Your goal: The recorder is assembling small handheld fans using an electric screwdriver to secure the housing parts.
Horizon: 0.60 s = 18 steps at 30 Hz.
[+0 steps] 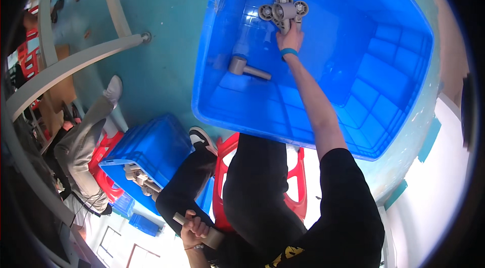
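Note:
My right hand (291,38) reaches into a large blue bin (323,144). Its fingers are closed around the handle of a beige hair dryer (286,11), which sits in a cluster with several others, their round fan ends facing up. How many handles the fingers hold is hard to see. Another hair dryer (237,65) lies apart on its side, nearer to me in the bin. Low over my lap, my left hand (194,230) is wrapped around a similar beige hair dryer (214,238), its handle sticking out past the fingers.
To my left stands a smaller blue crate (156,142) holding several beige hair dryers (141,178). I sit on a red stool (301,182). A pale metal frame (76,66) runs along the left. Beyond the crate another person's leg (81,152) shows.

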{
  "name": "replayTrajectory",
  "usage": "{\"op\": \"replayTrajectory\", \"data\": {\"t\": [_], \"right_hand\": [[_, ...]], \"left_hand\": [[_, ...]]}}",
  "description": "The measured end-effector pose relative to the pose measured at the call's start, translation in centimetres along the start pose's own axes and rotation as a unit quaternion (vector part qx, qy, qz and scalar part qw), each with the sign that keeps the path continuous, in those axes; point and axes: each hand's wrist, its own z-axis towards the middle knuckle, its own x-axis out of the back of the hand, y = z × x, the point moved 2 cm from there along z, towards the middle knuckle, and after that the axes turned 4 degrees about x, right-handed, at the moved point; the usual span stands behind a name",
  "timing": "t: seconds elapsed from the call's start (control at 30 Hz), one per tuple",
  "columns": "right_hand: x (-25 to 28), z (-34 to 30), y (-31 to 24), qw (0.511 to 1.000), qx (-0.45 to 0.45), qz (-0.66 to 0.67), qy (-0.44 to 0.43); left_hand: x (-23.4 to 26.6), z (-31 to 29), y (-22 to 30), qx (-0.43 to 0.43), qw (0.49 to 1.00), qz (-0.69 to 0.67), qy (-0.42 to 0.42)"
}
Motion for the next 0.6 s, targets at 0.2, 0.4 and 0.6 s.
{"op": "replayTrajectory", "data": {"t": [0.2,0.4,0.6], "right_hand": [[0.3,1.1,-0.5,0.986,-0.042,-0.155,0.041],[0.1,2.1,0.2,0.981,-0.022,-0.182,0.07],[1.2,3.5,2.2,0.984,-0.056,-0.167,-0.011]], "left_hand": [[-0.2,0.0,-0.1,-0.006,1.0,-0.003,0.017],[0.3,-0.1,-0.1,-0.009,1.0,-0.002,0.026],[0.6,0.0,-0.1,-0.01,1.0,-0.009,0.023]]}}
